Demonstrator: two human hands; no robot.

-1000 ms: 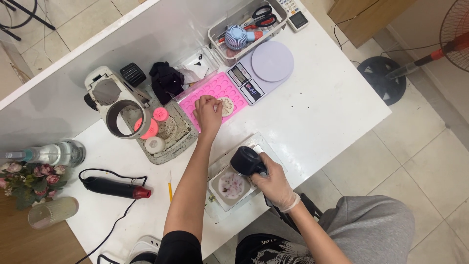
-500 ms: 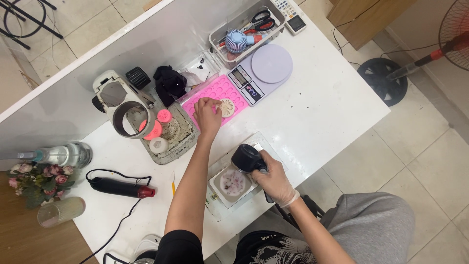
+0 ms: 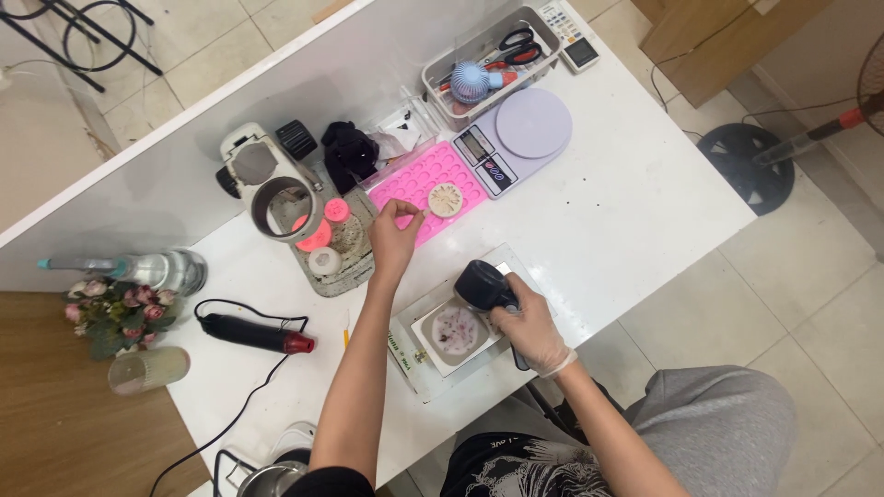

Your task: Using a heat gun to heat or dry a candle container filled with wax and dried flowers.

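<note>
Pink mold point(image 3: 433, 179), L hand point(image 3: 394, 241) touching, R hand point(image 3: 532, 324) w/ black tool point(image 3: 483, 285)

Glossy pink silicone-like mould point(image 3: 419, 178), matt white table point(image 3: 608, 212), smooth black plastic tool point(image 3: 481, 285).

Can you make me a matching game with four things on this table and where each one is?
Things:
1. scissors
2. heat gun
3. flowers
4. round disc

Places:
A. on the pink mould, by the left hand
B. at the table's left edge, beside a clear bottle
C. in the grey tray at the far end
D. lying on the table left of the left arm, cord attached

Pairs: 1-C, 2-D, 3-B, 4-A
</note>
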